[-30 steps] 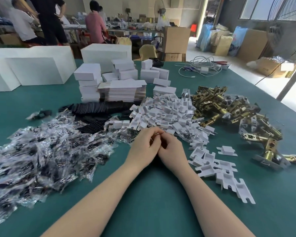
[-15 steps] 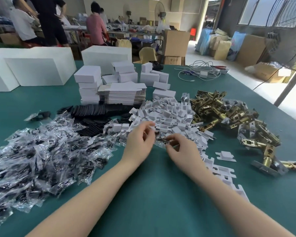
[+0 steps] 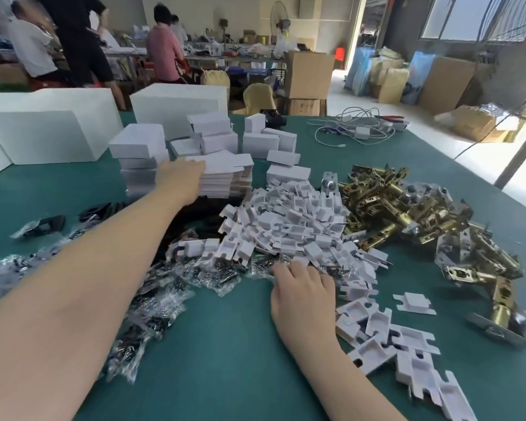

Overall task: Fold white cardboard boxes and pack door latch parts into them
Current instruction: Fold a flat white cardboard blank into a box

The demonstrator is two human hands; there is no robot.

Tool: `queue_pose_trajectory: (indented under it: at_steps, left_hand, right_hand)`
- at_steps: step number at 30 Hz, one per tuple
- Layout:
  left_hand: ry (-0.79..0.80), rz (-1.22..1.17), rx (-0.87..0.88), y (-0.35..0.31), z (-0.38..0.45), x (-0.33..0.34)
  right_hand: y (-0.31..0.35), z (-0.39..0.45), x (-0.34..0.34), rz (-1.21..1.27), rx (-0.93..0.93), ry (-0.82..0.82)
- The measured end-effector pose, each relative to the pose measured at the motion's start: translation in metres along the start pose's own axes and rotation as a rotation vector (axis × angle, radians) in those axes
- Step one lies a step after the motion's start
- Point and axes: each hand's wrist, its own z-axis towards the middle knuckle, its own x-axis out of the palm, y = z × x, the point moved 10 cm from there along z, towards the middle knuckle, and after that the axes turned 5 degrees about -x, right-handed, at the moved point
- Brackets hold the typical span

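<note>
A stack of flat unfolded white cardboard blanks (image 3: 228, 174) lies at the table's middle back. My left hand (image 3: 181, 177) is stretched out to it, fingers on the top sheets at the stack's left end; whether it grips one is unclear. Folded white boxes (image 3: 138, 144) are piled just left of and behind the stack. My right hand (image 3: 301, 287) rests on the green table, its fingertips at the near edge of a heap of small white card inserts (image 3: 289, 223). Brass door latches (image 3: 407, 214) are heaped at the right.
Clear plastic bags of dark parts (image 3: 152, 299) spread over the left and under my left arm. Large white cartons (image 3: 46, 132) stand at the back left. White cables (image 3: 356, 129) lie at the far edge. People work at tables behind. Loose inserts (image 3: 386, 332) lie beside my right wrist.
My hands have parted. The left hand moved up and away from the front of the table to the stack of flat blanks. The right hand stayed near the inserts and flattened on the table.
</note>
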Motion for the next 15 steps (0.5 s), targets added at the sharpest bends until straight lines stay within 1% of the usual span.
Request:
queue_pose_trajectory:
  at_steps: [2, 4, 5, 6, 7, 8, 9, 10, 11, 12, 13, 14, 15]
  left_hand:
    - [-0.11, -0.03, -0.01, 0.008, -0.002, -0.015]
    - [-0.167, -0.097, 0.023, 0.01, -0.007, -0.03]
    - [-0.218, -0.154, 0.031, 0.011, -0.012, -0.043]
    - [-0.311, -0.256, 0.018, 0.014, -0.018, -0.061]
    - [-0.434, -0.42, -0.027, 0.021, -0.03, -0.083]
    - [-0.55, -0.654, -0.105, 0.031, -0.046, -0.102]
    - [-0.616, -0.933, -0.188, 0.039, -0.061, -0.111]
    - [-0.604, -1.225, -0.253, 0.041, -0.073, -0.111]
    - [-0.505, -1.507, -0.294, 0.032, -0.083, -0.104]
    - [-0.351, -1.748, -0.316, 0.016, -0.093, -0.093]
    - [-0.205, -1.897, -0.321, -0.003, -0.108, -0.081]
    - [-0.1, -1.959, -0.312, -0.02, -0.126, -0.071]
    - [-0.038, -1.992, -0.315, -0.032, -0.145, -0.06]
  right_hand:
    - [0.0, 0.0, 0.004, 0.012, 0.005, 0.01]
    - [-0.001, 0.0, 0.004, 0.021, 0.014, 0.017]
    - [-0.001, 0.001, 0.004, 0.027, 0.018, 0.017]
    - [-0.001, 0.0, 0.003, 0.035, 0.022, 0.018]
    - [-0.001, 0.0, 0.002, 0.047, 0.02, 0.014]
    - [-0.001, -0.001, 0.001, 0.072, 0.013, 0.008]
    - [0.0, -0.001, -0.001, 0.117, 0.007, 0.006]
    - [0.001, -0.001, -0.002, 0.172, 0.003, 0.006]
    - [0.001, -0.001, -0.006, 0.231, 0.003, -0.011]
    - [-0.001, -0.001, -0.012, 0.29, 0.017, -0.049]
    - [-0.006, -0.002, -0.019, 0.388, 0.053, -0.091]
    - [-0.014, -0.003, -0.025, 0.546, 0.117, -0.14]
    - [-0.021, -0.005, -0.028, 0.739, 0.201, -0.188]
